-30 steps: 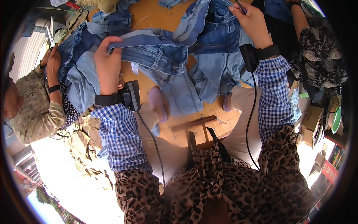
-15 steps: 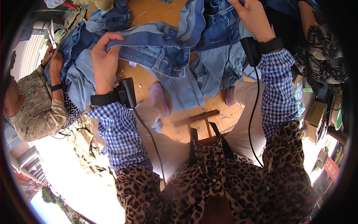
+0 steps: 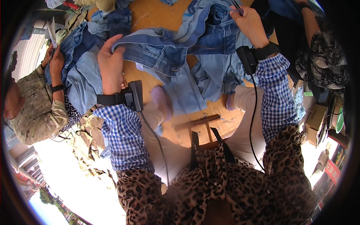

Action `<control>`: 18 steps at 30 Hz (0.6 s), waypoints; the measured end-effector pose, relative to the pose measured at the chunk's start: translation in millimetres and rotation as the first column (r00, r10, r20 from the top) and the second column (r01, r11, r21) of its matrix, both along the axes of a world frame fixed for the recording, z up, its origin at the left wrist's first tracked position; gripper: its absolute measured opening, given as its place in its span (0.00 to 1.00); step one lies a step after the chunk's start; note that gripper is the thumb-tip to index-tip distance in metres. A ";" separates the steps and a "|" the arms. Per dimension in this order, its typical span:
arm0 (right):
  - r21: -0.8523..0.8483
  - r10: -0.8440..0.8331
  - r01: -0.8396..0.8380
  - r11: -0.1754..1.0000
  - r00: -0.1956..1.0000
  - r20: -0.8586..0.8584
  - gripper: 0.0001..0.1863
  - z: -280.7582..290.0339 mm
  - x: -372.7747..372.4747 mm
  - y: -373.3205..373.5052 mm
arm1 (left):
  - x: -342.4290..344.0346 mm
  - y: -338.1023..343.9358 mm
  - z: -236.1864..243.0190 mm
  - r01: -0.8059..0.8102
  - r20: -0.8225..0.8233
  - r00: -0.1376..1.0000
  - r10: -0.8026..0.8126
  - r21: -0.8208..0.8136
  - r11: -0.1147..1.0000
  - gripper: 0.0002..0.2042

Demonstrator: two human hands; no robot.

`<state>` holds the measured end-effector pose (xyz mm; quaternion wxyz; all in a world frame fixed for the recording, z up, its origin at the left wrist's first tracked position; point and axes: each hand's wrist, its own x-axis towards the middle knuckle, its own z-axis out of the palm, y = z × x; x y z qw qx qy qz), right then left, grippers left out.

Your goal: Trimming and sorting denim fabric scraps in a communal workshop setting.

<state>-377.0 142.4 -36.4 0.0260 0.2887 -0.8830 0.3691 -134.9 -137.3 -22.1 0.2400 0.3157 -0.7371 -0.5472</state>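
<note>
A pair of blue denim jeans [image 3: 174,62] hangs in front of me, its waistband stretched in a curve from left to right. Near its left end, my left hand [image 3: 111,65] pinches the waistband between thumb and fingers. My right hand [image 3: 250,25], at the upper right, is closed round a small pair of snips [image 3: 237,6] with pointed metal blades, partly hidden by the fingers. The snips' tips point up, close to the right part of the waistband. A pale label [image 3: 139,66] shows below the waistband. The trouser legs lie spread toward my feet.
More denim [image 3: 84,71] is heaped at the left. Beside it, another person's hands [image 3: 56,60] hold scissors [image 3: 51,33]. A person in a dark patterned sleeve [image 3: 326,56] is at the right, above cardboard boxes [image 3: 315,120]. A wooden stool or frame [image 3: 204,122] stands between my legs.
My left hand has shifted slightly right and down. My right hand has lowered, bringing the snips into view. The waistband between them now sags and curves more.
</note>
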 end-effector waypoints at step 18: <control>-0.548 0.611 -0.272 0.791 0.305 0.731 0.08 30.1 53.6 -26.1 | -46.5 71.6 6.8 0.595 -0.091 0.800 -0.593 -0.017 0.804 0.11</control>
